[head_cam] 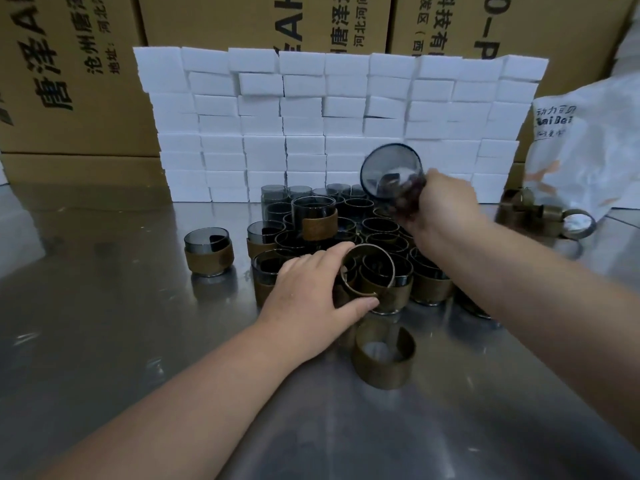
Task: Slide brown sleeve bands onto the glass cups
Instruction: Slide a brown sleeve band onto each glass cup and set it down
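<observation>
— Well, where's the cup [388, 168]?
— Lifted above the cluster of cups [379, 226], tilted, mouth toward us; the right hand [446, 202] has its fingers wrapped round its base.
— And the left hand [304, 292]?
— Low over the desk [104, 306], thumb and fingers pinching a brown band [367, 246] at the cluster's near edge. A loose band [381, 372] sits on the desk just nearer, beside the wrist.

We see a glossy, mirror-like metal tabletop [104, 323]. The glass cups [207, 239] are smoky and shiny; their brown sleeve bands [382, 370] look matt and rough-grained. Far back, white blocks [311, 109] look matt, foam-like, before dull cardboard cartons [69, 81]; right, a crinkled bag [588, 150].
</observation>
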Available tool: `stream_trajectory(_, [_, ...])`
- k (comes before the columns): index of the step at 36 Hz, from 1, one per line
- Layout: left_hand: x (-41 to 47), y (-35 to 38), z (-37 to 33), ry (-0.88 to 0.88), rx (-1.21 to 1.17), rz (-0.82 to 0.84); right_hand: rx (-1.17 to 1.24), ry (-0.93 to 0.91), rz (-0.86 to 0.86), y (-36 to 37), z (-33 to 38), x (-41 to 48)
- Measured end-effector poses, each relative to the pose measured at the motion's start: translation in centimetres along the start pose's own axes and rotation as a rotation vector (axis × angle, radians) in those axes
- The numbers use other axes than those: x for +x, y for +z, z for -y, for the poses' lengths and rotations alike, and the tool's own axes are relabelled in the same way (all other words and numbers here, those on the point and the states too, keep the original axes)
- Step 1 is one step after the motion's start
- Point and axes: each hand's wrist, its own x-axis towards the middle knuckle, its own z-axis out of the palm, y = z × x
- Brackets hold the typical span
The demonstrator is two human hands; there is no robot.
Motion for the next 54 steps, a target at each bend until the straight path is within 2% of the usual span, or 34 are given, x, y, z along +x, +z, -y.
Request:
stream_trajectory(2, [0.0,0.0,0.0,0.003,-0.009,-0.007,0.157,0.108,-0.029,-1.6,-0.7,-1.1])
stream_trajectory(4, [0.0,-0.1,0.0,0.002,-0.02,-0.012,0.219,0.138,-0.085,-2.9,-1.4,-1.7])
stream_trajectory(7, [0.0,-0.1,-0.1,0.002,-0.04,-0.021,0.256,0.059,-0.147,-4.5,-2.6,-2.6])
stream_trajectory(12, [-0.3,-0.5,-0.3,0.043,-0.111,-0.121,0.313,0.006,-0.098,-5.2,-3.0,-3.5])
stream_trajectory(17, [-0.5,-0.7,-0.8,0.111,-0.194,-0.219,0.218,-0.033,-0.01,-5.1,-3.6,-4.5])
stream_trajectory(21, [-0.9,-0.6,-1.5,0.129,-0.259,-0.209,0.082,-0.061,0.062,-4.5,-4.0,-5.3])
stream_trajectory(24, [-1.1,-0.6,-2.0,0.156,-0.269,-0.191,-0.009,-0.079,0.028,-4.2,-4.2,-5.8])
stream_trajectory(28, [-1.2,-0.5,-2.6,0.236,-0.238,-0.197,-0.115,-0.192,0.036,-4.2,-4.3,-6.3])
stream_trajectory(34, [-1.1,-0.4,-2.4,0.218,-0.227,-0.211,-0.202,-0.321,0.092,-4.3,-4.0,-6.9])
stream_trajectory(37, [-1.0,-0.7,-2.3,0.206,-0.234,-0.201,-0.117,-0.235,0.172,-4.2,-4.1,-7.5])
stream_trajectory(40, [-0.9,-1.2,-2.0,0.183,-0.245,-0.192,-0.095,-0.233,0.314,-4.3,-4.1,-8.4])
stream_trajectory(43, [-0.9,-1.6,-1.8,0.2,-0.269,-0.17,-0.213,-0.226,0.409,-4.6,-3.8,-8.6])
stream_trajectory(47, [-0.8,-1.9,-1.8,0.221,-0.274,-0.144,-0.402,-0.317,0.473,-4.8,-3.3,-8.6])
stream_trajectory(54, [-1.2,-2.4,-2.5,0.257,-0.262,-0.114,-0.503,-0.404,0.554,-4.6,-3.2,-9.7])
